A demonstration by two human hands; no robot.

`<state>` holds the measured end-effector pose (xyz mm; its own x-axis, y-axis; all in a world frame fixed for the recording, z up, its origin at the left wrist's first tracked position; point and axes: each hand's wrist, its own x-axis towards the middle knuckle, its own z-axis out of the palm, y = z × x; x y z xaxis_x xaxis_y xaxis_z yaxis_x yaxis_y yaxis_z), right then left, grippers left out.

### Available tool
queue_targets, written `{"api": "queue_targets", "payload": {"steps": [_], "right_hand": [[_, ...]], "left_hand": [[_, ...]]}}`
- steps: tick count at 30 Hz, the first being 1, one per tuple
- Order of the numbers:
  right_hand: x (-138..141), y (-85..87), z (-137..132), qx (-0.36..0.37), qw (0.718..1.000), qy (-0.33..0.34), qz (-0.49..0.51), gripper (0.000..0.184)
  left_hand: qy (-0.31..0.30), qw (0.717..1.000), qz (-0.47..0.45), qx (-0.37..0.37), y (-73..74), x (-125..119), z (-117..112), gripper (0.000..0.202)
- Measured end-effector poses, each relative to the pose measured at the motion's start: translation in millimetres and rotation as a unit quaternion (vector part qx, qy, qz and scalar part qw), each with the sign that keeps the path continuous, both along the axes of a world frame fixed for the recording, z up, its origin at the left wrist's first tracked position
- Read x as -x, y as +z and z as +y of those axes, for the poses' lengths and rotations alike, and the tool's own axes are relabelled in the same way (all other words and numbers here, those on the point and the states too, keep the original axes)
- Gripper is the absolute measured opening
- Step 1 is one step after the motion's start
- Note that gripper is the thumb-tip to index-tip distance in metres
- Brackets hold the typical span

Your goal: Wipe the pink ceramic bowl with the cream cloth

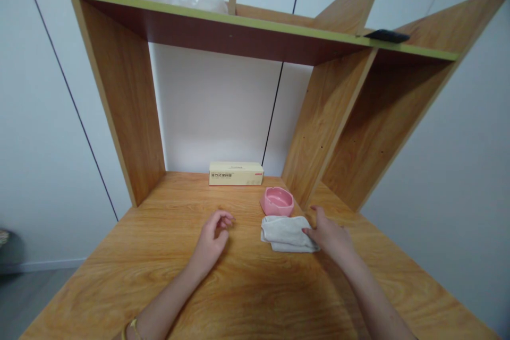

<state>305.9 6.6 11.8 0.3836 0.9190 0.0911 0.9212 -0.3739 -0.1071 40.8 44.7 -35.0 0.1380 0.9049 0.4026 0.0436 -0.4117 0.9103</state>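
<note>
Hands on wooden desk (247, 287), folded white cloth (287, 234) touched by right one.
Left hand (212, 238) is rested left of the cloth, fingers loosely curled, nothing held. Cream box (236, 173) is set behind the cloth, pink bowl (277, 201) just behind it. Right hand (330, 235) is laid open at the cloth's right edge, fingertips on it.

Wooden desk (247, 287) with folded cloth (287, 232), pink bowl (277, 201), box (236, 173).
</note>
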Motion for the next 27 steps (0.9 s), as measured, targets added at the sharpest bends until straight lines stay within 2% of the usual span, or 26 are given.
{"api": "queue_targets", "payload": {"steps": [2,3,5,7,10,12,14,17,21,27], "right_hand": [[0,3.8,5,-0.040,0.999,-0.003,-0.004,0.045],[5,5.4,8,-0.077,0.997,0.016,0.014,0.043],[26,6.1,15,-0.162,0.975,0.102,0.117,0.036],[56,1.2,22,-0.195,0.909,0.214,0.299,0.031],[104,-15.6,30,-0.101,0.777,0.282,0.553,0.030],[128,-27.5,33,-0.045,0.687,0.276,0.670,0.033],[141,-35.4,32,-0.016,0.610,0.251,0.751,0.034],[143,-39.2,30,-0.012,0.531,0.212,0.821,0.035],[137,-40.5,25,0.012,0.472,0.184,0.862,0.035],[134,-47.0,25,0.040,0.415,0.166,0.894,0.037]], "left_hand": [[-0.049,0.989,-0.121,0.076,-1.1,-1,4,0.019],[-0.068,0.975,-0.175,0.117,-1.3,-1,5,0.019],[-0.103,0.938,-0.267,0.196,-0.9,1,9,0.021],[-0.130,0.898,-0.333,0.257,0.6,4,11,0.024],[-0.140,0.855,-0.399,0.300,3.8,9,12,0.028],[-0.138,0.841,-0.419,0.313,5.4,11,13,0.030],[-0.140,0.833,-0.426,0.323,6.1,13,14,0.032],[-0.153,0.825,-0.430,0.334,6.1,14,15,0.035],[-0.166,0.817,-0.432,0.344,5.8,15,16,0.038],[-0.190,0.807,-0.437,0.349,7.6,18,17,0.039]]}}
